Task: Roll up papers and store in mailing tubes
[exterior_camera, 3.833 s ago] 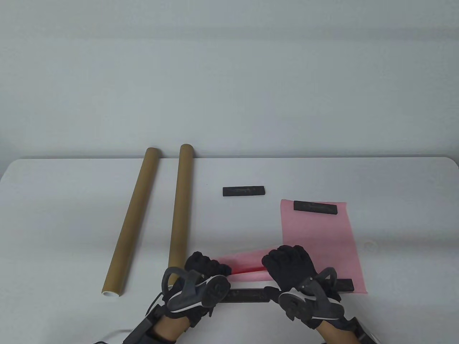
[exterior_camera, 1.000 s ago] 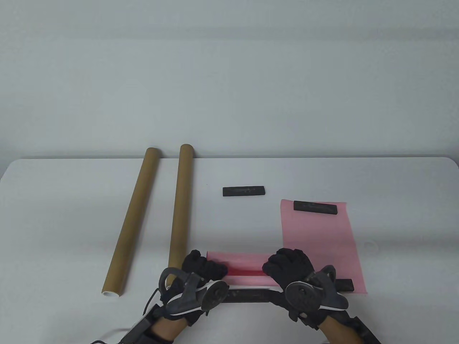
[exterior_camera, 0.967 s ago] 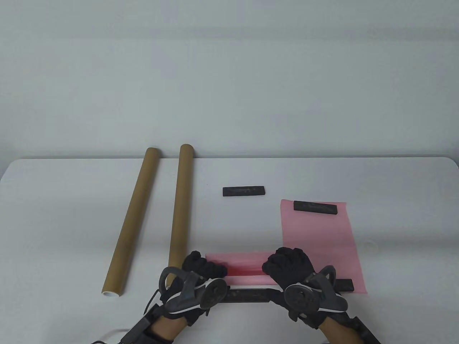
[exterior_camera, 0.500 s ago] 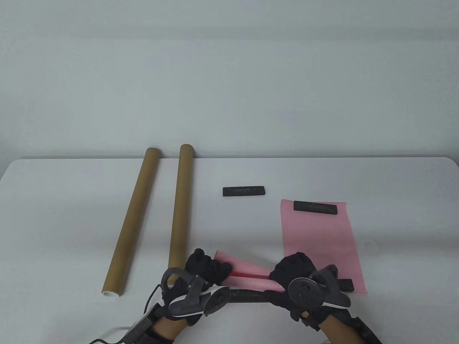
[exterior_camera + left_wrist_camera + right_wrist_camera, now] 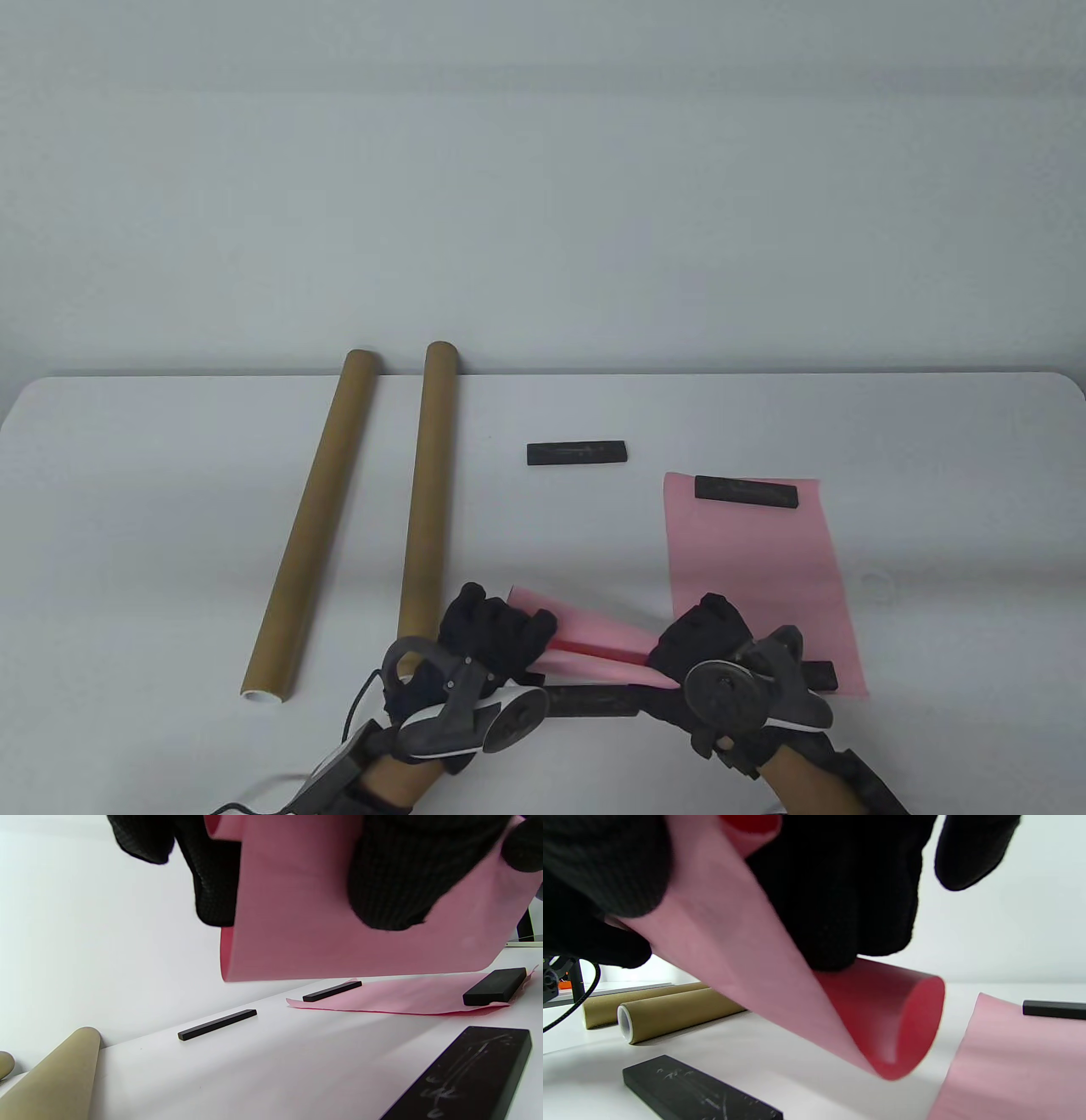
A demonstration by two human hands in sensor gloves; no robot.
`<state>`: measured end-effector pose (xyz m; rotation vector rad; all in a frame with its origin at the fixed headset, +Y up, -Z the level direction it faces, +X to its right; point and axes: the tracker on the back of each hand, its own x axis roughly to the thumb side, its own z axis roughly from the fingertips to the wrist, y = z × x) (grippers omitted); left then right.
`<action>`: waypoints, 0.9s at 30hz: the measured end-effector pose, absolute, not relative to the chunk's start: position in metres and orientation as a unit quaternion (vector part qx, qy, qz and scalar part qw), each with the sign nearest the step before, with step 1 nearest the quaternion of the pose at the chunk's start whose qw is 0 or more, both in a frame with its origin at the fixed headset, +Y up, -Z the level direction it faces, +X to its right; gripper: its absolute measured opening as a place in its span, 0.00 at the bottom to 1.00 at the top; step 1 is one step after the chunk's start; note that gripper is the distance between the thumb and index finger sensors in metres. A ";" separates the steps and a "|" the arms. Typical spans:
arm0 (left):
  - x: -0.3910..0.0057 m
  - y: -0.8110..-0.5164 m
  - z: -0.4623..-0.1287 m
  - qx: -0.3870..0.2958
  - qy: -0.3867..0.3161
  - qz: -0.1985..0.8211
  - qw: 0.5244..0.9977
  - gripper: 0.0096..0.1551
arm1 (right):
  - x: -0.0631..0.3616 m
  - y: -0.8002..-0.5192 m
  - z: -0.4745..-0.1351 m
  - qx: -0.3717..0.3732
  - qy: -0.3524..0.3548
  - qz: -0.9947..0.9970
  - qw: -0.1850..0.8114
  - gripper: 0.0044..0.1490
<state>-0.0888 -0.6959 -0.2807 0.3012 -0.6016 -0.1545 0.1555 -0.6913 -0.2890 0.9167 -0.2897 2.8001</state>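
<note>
Your left hand [image 5: 496, 632] and right hand [image 5: 704, 637] each pinch the half-rolled pink paper [image 5: 594, 645]; tighten it evenly before aiming at a mailing tube [image 5: 424, 501].

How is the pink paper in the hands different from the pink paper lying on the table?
The held pink paper is curled into a loose roll, while the flat pink paper lies spread out. The held pink paper is lifted off the table by the left hand and right hand; the flat pink paper has black bars resting on it. Both are the same pink colour.
</note>
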 end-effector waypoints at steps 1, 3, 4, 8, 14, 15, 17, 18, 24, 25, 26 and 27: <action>-0.089 -0.695 -0.281 0.145 -0.291 -0.070 0.943 0.34 | 0.156 -0.691 -0.288 0.309 -0.100 0.942 0.087 0.36; -0.093 -0.694 -0.284 0.132 -0.277 -0.058 0.950 0.33 | 0.156 -0.690 -0.286 0.307 -0.127 0.940 0.075 0.42; -0.094 -0.694 -0.285 0.127 -0.273 -0.051 0.952 0.32 | 0.155 -0.689 -0.285 0.309 -0.137 0.939 0.067 0.44; -0.098 -0.695 -0.290 0.094 -0.264 -0.023 0.960 0.32 | 0.154 -0.685 -0.280 0.309 -0.183 0.932 0.060 0.36; -0.091 -0.696 -0.283 0.131 -0.282 -0.062 0.948 0.41 | 0.156 -0.688 -0.284 0.312 -0.142 0.936 0.083 0.32; -0.091 -0.695 -0.282 0.135 -0.284 -0.064 0.947 0.41 | 0.156 -0.688 -0.285 0.311 -0.135 0.936 0.090 0.33; -0.090 -0.694 -0.281 0.142 -0.285 -0.069 0.945 0.37 | 0.157 -0.688 -0.286 0.308 -0.123 0.938 0.098 0.35; -0.091 -0.693 -0.281 0.141 -0.282 -0.064 0.947 0.35 | 0.158 -0.689 -0.287 0.307 -0.120 0.939 0.096 0.36; -0.095 -0.696 -0.290 0.091 -0.270 -0.033 0.958 0.33 | 0.152 -0.686 -0.279 0.317 -0.167 0.933 0.047 0.41; -0.095 -0.697 -0.290 0.087 -0.268 -0.031 0.959 0.34 | 0.152 -0.685 -0.278 0.315 -0.175 0.932 0.053 0.38; -0.095 -0.697 -0.289 0.090 -0.269 -0.035 0.958 0.35 | 0.153 -0.684 -0.279 0.313 -0.177 0.931 0.061 0.34; -0.094 -0.697 -0.288 0.095 -0.268 -0.041 0.958 0.36 | 0.153 -0.684 -0.279 0.312 -0.173 0.932 0.065 0.32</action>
